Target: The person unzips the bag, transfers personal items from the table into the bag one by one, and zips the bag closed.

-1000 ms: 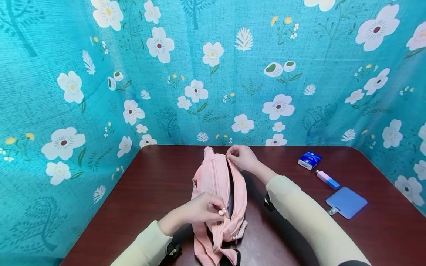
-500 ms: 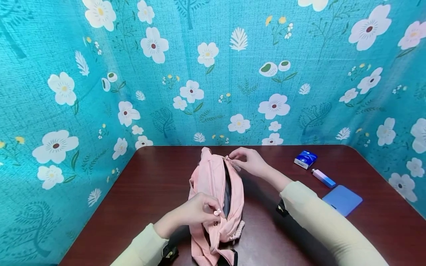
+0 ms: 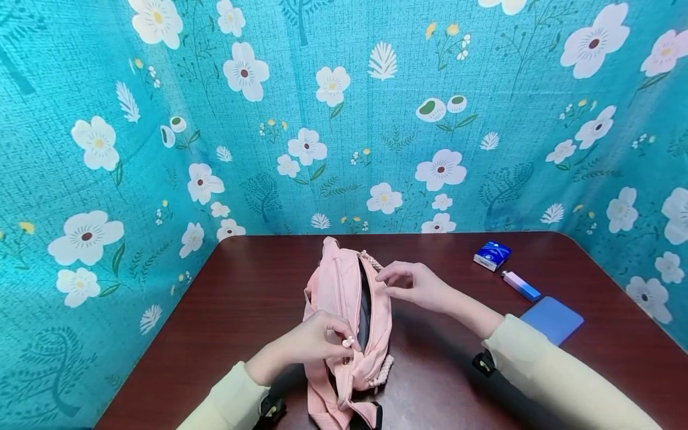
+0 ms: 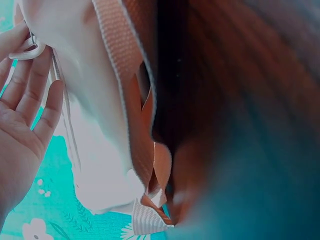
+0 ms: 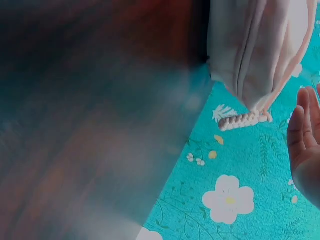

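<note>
Head view: a soft pink fabric bag (image 3: 349, 289) is set lengthwise on the dark red-brown wooden bench (image 3: 242, 310), and a long dark slit (image 3: 365, 310) is left gaping along its right part. The slit's near end is steadied by the left hand (image 3: 309, 341), with the pink fabric pinched between thumb and forefinger (the exact hold is partly hidden). The right hand (image 3: 421, 286), placed at the zip's far end half a second ago, has been drawn back and lowered beside the slit's right edge; its thumb and fingers are parted, with nothing pinched, though whether the fabric is brushed cannot be told. A pale braided cord pull (image 3: 372, 261) is left free at the far end. By this change, the unzipping can be judged finished, the inside being exposed. A small blue box (image 3: 491, 255) is left untouched, well to the right.
</note>
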`<state>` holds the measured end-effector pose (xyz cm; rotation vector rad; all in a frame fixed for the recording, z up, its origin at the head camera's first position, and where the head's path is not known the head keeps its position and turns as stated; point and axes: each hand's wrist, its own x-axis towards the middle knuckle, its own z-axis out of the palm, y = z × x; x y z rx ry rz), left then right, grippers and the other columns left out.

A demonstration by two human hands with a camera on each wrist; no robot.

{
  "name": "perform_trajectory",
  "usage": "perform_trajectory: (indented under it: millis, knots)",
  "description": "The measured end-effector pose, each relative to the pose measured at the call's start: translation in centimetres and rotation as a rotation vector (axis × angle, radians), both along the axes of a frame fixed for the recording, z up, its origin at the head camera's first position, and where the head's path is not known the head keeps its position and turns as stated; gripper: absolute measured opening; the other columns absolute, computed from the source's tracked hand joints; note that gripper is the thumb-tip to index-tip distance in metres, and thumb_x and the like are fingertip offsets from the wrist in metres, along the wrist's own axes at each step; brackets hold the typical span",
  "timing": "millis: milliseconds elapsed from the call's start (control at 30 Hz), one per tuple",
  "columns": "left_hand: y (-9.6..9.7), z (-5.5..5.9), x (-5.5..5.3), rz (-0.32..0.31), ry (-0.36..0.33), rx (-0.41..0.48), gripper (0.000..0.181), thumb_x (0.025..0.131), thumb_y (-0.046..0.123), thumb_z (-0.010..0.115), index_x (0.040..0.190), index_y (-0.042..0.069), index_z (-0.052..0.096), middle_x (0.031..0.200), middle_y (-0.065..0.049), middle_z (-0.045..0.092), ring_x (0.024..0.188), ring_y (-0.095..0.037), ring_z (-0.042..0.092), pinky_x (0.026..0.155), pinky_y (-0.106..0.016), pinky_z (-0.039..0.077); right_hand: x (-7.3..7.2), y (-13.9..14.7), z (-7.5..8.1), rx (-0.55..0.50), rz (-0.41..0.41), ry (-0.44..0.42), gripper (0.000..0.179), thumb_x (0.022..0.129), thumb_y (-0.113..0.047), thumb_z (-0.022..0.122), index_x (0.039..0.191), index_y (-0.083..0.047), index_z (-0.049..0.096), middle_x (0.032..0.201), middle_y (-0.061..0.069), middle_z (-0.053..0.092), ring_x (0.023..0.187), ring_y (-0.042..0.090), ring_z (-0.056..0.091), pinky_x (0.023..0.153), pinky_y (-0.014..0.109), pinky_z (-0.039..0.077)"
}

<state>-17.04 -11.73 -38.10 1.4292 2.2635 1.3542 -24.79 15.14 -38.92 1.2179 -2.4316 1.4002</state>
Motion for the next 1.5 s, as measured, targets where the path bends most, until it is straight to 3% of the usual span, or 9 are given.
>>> perform_trajectory:
  millis: [200, 333, 467, 667, 867, 933, 1133, 1333, 1500]
  knots:
    - [-0.2, -0.1, 0.0, 0.0, 0.003, 0.004, 0.011, 0.078, -0.009, 0.073, 0.081, 0.001, 0.071, 0.071, -0.003, 0.061, 0.068, -0.019, 0.055, 0.066, -0.038, 0.05, 0.4, -0.8, -0.9, -0.004, 0.102, 0.01, 0.024, 0.085, -0.001, 0.073, 0.108, -0.003, 0.069, 0.107, 0.006, 0.068, 0.083, 0.016, 0.063, 0.065, 0.03, 0.052]
    - [-0.2, -0.1, 0.0, -0.004, -0.004, 0.012, 0.01, 0.078, -0.01, 0.073, 0.082, 0.0, 0.071, 0.071, -0.004, 0.061, 0.069, -0.021, 0.055, 0.066, -0.039, 0.05, 0.5, -1.5, -1.3, 0.008, 0.11, -0.021, 0.025, 0.084, 0.001, 0.073, 0.108, -0.002, 0.07, 0.106, 0.006, 0.067, 0.087, 0.016, 0.062, 0.067, 0.03, 0.052]
    - [-0.3, -0.2, 0.1, -0.005, -0.027, 0.014, 0.01, 0.078, -0.009, 0.072, 0.083, -0.001, 0.071, 0.072, -0.005, 0.063, 0.07, -0.014, 0.056, 0.068, -0.039, 0.051, 0.5, -1.9, -2.0, 0.0, 0.116, -0.028, 0.019, 0.083, 0.002, 0.073, 0.102, -0.002, 0.071, 0.1, 0.006, 0.066, 0.082, 0.014, 0.06, 0.063, 0.028, 0.051]
    - [-0.4, -0.3, 0.3, 0.006, -0.033, 0.003, 0.009, 0.078, -0.008, 0.073, 0.084, -0.001, 0.072, 0.076, -0.006, 0.067, 0.075, 0.0, 0.055, 0.071, -0.039, 0.053, 0.4, -2.1, -2.7, -0.031, 0.119, 0.063, 0.011, 0.083, 0.002, 0.073, 0.091, -0.004, 0.074, 0.091, 0.004, 0.065, 0.07, 0.01, 0.054, 0.057, 0.025, 0.047]
    - [-0.4, -0.3, 0.3, 0.016, -0.031, 0.002, 0.009, 0.079, -0.008, 0.072, 0.083, -0.001, 0.072, 0.071, -0.003, 0.061, 0.069, -0.015, 0.055, 0.067, -0.039, 0.05, 0.5, -2.0, -2.7, -0.057, 0.116, 0.066, 0.009, 0.085, 0.003, 0.07, 0.091, -0.004, 0.071, 0.095, 0.006, 0.066, 0.089, 0.017, 0.06, 0.068, 0.029, 0.051]
    - [-0.5, -0.9, 0.0, 0.015, -0.046, -0.001, 0.009, 0.08, -0.009, 0.071, 0.084, 0.0, 0.072, 0.071, -0.002, 0.059, 0.069, -0.018, 0.054, 0.064, -0.037, 0.05, 0.5, -1.8, -2.7, -0.058, 0.119, 0.056, 0.009, 0.086, 0.002, 0.069, 0.092, -0.004, 0.07, 0.097, 0.007, 0.067, 0.094, 0.019, 0.06, 0.074, 0.03, 0.051]
    - [-1.1, -2.6, -1.4, -0.002, -0.083, -0.036, 0.009, 0.085, 0.004, 0.073, 0.093, 0.007, 0.074, 0.079, 0.004, 0.063, 0.078, -0.002, 0.053, 0.067, -0.028, 0.049, 0.8, -1.8, -1.9, -0.052, 0.12, 0.077, 0.014, 0.085, 0.008, 0.069, 0.092, -0.004, 0.069, 0.095, 0.009, 0.066, 0.095, 0.022, 0.06, 0.082, 0.033, 0.051]
    - [-1.6, -1.7, -1.7, 0.019, -0.097, -0.028, 0.016, 0.082, 0.017, 0.079, 0.096, 0.012, 0.076, 0.09, 0.008, 0.071, 0.085, -0.006, 0.06, 0.081, -0.028, 0.049, 1.4, -2.1, -0.8, -0.077, 0.154, 0.08, 0.016, 0.082, 0.014, 0.067, 0.09, 0.001, 0.068, 0.092, 0.015, 0.065, 0.091, 0.027, 0.06, 0.076, 0.042, 0.052]
    - [-1.8, -1.0, -2.3, 0.023, -0.097, 0.022, 0.014, 0.084, 0.014, 0.077, 0.096, 0.008, 0.075, 0.087, 0.001, 0.072, 0.08, -0.011, 0.063, 0.076, -0.04, 0.053, 1.1, -2.0, -1.0, -0.07, 0.152, 0.027, 0.014, 0.085, 0.007, 0.068, 0.093, -0.004, 0.07, 0.096, 0.009, 0.065, 0.094, 0.022, 0.06, 0.077, 0.036, 0.054]
